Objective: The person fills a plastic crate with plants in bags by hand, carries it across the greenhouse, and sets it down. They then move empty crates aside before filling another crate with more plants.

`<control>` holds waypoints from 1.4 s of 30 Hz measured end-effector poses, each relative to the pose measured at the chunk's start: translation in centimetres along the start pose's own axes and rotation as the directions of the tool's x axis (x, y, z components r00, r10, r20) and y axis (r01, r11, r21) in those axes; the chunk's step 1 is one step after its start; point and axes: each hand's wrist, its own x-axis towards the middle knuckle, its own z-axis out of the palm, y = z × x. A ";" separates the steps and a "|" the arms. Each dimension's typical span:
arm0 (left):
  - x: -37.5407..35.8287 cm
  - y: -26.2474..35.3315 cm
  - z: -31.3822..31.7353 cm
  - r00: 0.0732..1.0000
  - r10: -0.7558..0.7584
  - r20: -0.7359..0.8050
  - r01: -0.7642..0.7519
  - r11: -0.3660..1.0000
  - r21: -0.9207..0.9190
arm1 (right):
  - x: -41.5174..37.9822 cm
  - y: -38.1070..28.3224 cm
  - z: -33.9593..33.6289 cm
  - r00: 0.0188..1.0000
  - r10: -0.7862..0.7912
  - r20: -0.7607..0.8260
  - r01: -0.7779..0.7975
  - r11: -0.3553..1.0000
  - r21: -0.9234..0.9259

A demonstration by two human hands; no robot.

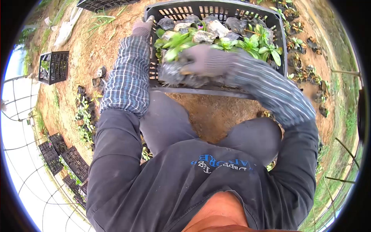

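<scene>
A black plastic crate [228, 91] stands in front of my knees, holding several leafy green plants [251, 44] in dark plastic bags of soil [235, 25]. My left hand [143, 28], in a grey glove, is closed on the crate's left rim near its far corner. Inside the crate, toward the near left, my gloved right hand [199, 61] is closed on a bagged plant [172, 73]. The bag lies on its side with its leaves pointing away from me. Motion blurs this hand and the bag.
Another black crate [53, 68] stands on the soil at the far left, and several more crates [75, 164] lie at the lower left. Rows of bagged plants [83, 116] line the ground on both sides. A black crate's edge [102, 4] shows at the top.
</scene>
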 end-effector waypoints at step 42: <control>-0.4 0.9 -2.3 0.881 -0.108 0.460 0.255 0.929 -0.269 | -52.8 34.0 49.2 -0.822 0.570 0.000 -0.198 -0.287 0.937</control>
